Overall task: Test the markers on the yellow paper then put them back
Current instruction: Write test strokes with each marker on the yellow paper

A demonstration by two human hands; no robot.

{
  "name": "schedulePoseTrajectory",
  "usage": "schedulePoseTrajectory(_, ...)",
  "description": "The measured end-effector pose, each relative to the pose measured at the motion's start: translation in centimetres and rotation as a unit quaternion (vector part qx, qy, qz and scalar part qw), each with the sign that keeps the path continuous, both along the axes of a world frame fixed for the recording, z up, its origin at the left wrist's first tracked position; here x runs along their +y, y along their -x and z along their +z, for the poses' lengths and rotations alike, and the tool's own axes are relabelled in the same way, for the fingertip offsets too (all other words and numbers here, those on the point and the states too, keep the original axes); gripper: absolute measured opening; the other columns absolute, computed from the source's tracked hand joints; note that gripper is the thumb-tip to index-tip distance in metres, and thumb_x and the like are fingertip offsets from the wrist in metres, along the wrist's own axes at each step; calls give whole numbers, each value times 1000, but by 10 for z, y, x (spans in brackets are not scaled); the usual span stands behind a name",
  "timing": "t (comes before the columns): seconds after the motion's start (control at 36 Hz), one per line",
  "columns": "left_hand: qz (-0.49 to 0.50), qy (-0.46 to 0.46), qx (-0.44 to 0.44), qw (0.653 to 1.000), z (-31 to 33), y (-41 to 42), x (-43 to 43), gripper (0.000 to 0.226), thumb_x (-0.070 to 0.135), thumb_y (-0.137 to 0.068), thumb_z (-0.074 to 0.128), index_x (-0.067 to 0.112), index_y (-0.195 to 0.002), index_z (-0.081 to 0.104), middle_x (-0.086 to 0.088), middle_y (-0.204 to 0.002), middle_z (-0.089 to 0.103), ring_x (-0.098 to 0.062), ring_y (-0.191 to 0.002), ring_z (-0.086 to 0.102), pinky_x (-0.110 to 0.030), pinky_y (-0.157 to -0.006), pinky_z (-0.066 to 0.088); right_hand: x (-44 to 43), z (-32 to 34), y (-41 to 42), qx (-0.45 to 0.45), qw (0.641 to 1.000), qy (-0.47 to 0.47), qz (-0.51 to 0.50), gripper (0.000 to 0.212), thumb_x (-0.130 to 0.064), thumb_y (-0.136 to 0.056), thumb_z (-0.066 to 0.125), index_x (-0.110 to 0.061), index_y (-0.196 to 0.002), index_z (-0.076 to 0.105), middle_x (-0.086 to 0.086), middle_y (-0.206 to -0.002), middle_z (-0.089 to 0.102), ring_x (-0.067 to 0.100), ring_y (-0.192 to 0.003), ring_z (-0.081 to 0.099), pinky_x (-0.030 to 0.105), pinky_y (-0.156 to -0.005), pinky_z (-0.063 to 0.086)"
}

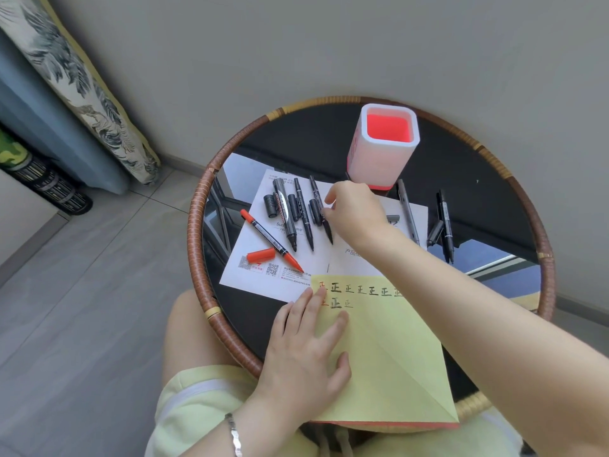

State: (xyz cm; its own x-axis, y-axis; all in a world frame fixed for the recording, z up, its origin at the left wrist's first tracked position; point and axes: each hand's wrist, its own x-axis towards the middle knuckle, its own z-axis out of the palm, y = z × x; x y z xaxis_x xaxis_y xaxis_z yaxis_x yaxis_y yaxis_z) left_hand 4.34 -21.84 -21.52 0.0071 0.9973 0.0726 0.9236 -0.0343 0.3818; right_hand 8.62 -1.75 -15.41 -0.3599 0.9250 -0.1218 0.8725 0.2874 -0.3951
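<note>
The left hand [306,344] lies flat and spread on the pale yellow paper sheet [379,357] at the lower middle of the frame, pinning it to the round dark glass counter with the woven rim [197,225]. Two rows of test characters run along the paper's top edge: a full upper row, and a second row with only three marks, one red and two black. So the testing looks well underway, perhaps past halfway, though I can't say which pens remain untried.

The right hand [356,209] is up at the centre of the frame, fingers pinched narrow over the rightmost of three uncapped black markers [321,209] lying on the white printed leaflet [280,278]. Whether it actually grips that marker or its cap, I cannot tell.

An uncapped red marker [272,240] sits left of them with its red cap [261,255] just beside it. More dark pens [445,222] lie to the right of the frame.

The white square pen holder with the red inside [384,143] at upper centre stands empty, so the putting-back hasn't begun.
</note>
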Motion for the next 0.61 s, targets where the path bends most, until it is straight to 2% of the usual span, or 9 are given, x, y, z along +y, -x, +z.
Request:
schedulePoseTrajectory(0.11, 0, 2, 3, 1000, 0, 0, 0, 45, 42, -70, 50, 26, -109, 64, -13, -131, 55, -26, -125, 39, -40, -102, 27, -2, 3, 4, -33, 999, 25, 15, 25, -4, -83, 53, -5, -107, 56, 13, -103, 64, 33, -95, 58, 31, -66, 43)
schedulePoseTrajectory(0.22, -1, 1, 4, 1000, 0, 0, 0, 45, 42, -70, 49, 25, -109, 65, -14, -130, 56, -26, -124, 40, -41, -101, 28, -5, 10, 8, -27, 999, 38, 7, 25, 1, -80, 51, -4, -105, 53, 11, -96, 59, 29, -80, 49, 27, -56, 35)
schedulePoseTrajectory(0.31, -1, 1, 7, 1000, 0, 0, 0, 45, 43, -70, 49, 25, -109, 64, -14, -130, 56, -26, -124, 40, -41, -101, 28, -5, 12, 10, -12, 998, 64, -15, 10, 5, -77, 51, -5, -78, 53, 6, -71, 47, 28, -69, 43, 26, -51, 33)
schedulePoseTrajectory(0.36, -2, 1, 8, 1000, 0, 0, 0, 45, 42, -70, 49, 25, -109, 64, -14, -130, 55, -26, -124, 40, -42, -100, 28, -5, 14, 10, 3, 995, 91, -39, 33, 5, -74, 52, -11, -55, 31, 3, -55, 31, 24, -56, 33, 26, -40, 20)
schedulePoseTrajectory(0.42, -1, 1, 10, 1000, 0, 0, 0, 45, 42, -70, 48, 25, -109, 64, -14, -130, 56, -26, -124, 39, -42, -100, 28, -5, 16, 6, 31, 991, 111, -62, 43, 4, -73, 55, -14, -52, 21, 3, -52, 22, 21, -49, 24, 27, -39, 13)
schedulePoseTrajectory(0.47, 0, 1, 10, 1000, 1, 0, 0, 45, 43, -70, 48, 26, -109, 64, -14, -130, 56, -26, -124, 39, -41, -101, 27, -6, 17, 2, 47, 988, 124, -77, 37, 2, -73, 57, -12, -52, 30, 5, -53, 30, 26, -56, 33, 28, -38, 21)
schedulePoseTrajectory(0.53, 1, 1, 10, 1000, 1, -1, 0, 45, 43, -70, 48, 26, -109, 63, -14, -130, 56, -26, -124, 39, -40, -102, 27, -8, 16, 1, 68, 988, 119, -75, 2, 0, -76, 58, 2, -74, 58, 17, -75, 59, 37, -76, 55, 38, -55, 49)
schedulePoseTrajectory(0.58, 0, 3, 12, 1000, 1, 0, 0, 45, 43, -70, 48, 26, -110, 63, -14, -130, 56, -26, -125, 38, -41, -102, 27, -8, 13, 0, 86, 986, 121, -75, 28, 0, -76, 57, 11, -102, 61, 25, -107, 65, 38, -101, 60, 46, -83, 54)
schedulePoseTrajectory(0.61, 0, 4, 12, 1000, 1, 0, 0, 46, 43, -70, 48, 26, -110, 63, -14, -130, 56, -26, -125, 38, -41, -102, 27, -9, 14, 0, 89, 986, 123, -66, 32, -1, -76, 57, 11, -105, 61, 26, -111, 63, 37, -105, 59, 47, -87, 52)
